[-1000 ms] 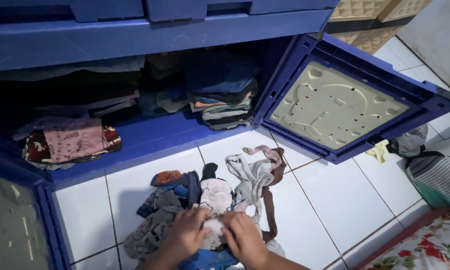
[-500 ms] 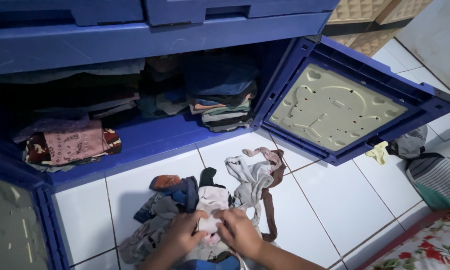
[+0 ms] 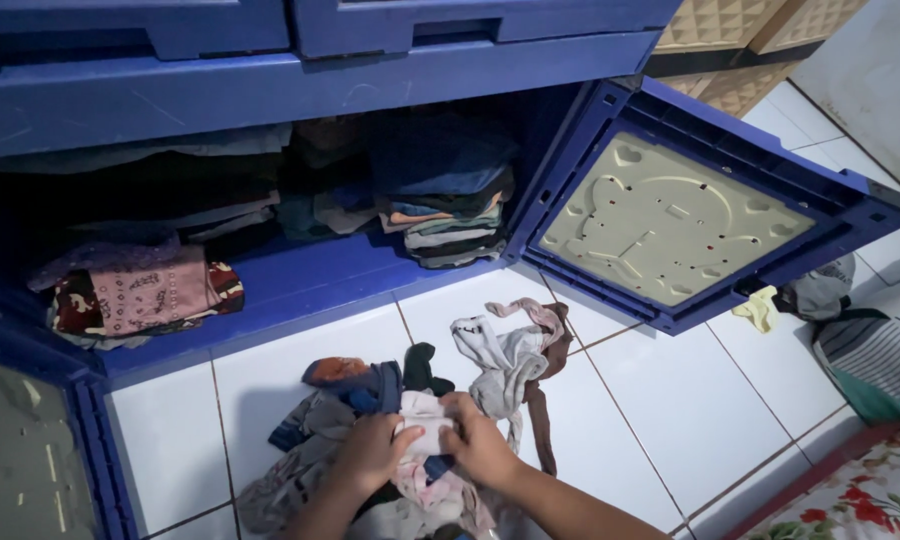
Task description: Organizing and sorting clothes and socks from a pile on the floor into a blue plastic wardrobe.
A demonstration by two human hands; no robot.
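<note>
On floor tiles before open blue cabinet [image 3: 300,270]: left hand [image 3: 370,452] and right hand [image 3: 478,445] both clamped on small pale cloth [image 3: 425,432], atop heap of mixed clothes [image 3: 320,460]. Grey garment [image 3: 505,360] just beside, touching heap. Likely risk: neighbouring pieces dragged along or tangled if cloth lifted, since layers overlap loosely; folded stacks [image 3: 445,205] on shelf well apart.

floor [image 3: 670,400]: glossy white tile
cabinet [image 3: 270,90]: smooth blue plastic
clothes pile [image 3: 320,460]: soft matt cloth
</note>
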